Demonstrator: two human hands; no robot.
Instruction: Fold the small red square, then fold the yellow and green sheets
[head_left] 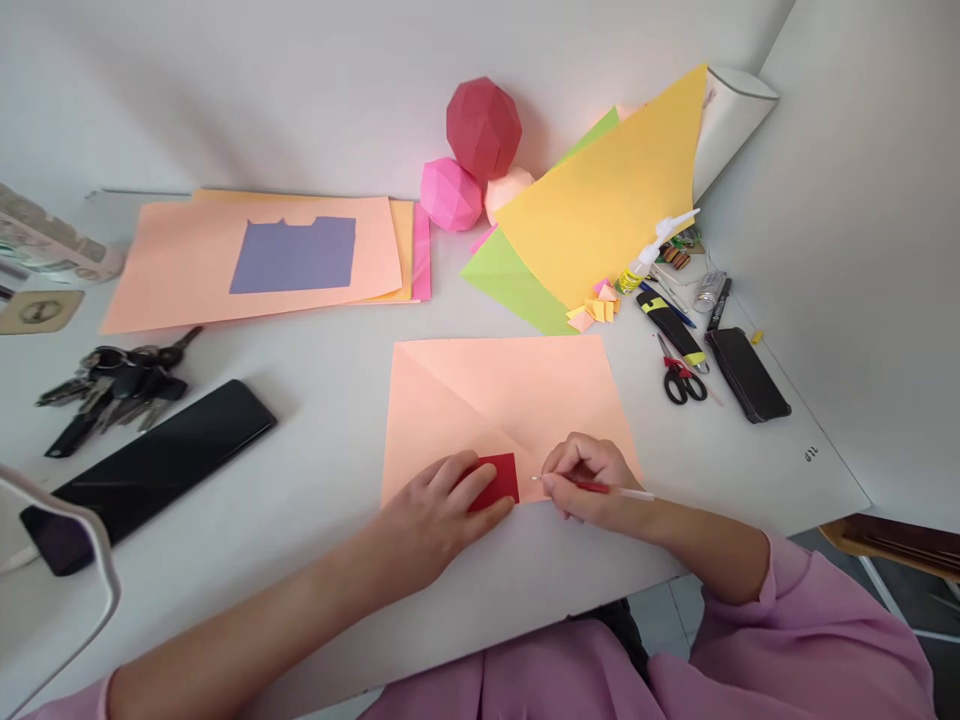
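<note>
The right hand [589, 475] is pinching a red pen [596, 487] near the lower centre of the frame, its tip pointing left toward the red card [501, 476]; whether the tip is touching paper, I cannot tell. The left hand [439, 510] is gripping nothing: it is lying flat, fingers spread, pressing the card. The card is resting at the near edge of a peach sheet [442, 395], which is filling the centre. At the right, scissors [681, 383], a cutter [670, 325] and a black case [750, 375] are lying near each other. A glue bottle [646, 262] is leaning against a yellow sheet [615, 190] at the upper right. 3 paper balls [480, 140] are sitting at the upper centre. Keys [124, 385] and a phone [161, 470] are lying at the left.
</note>
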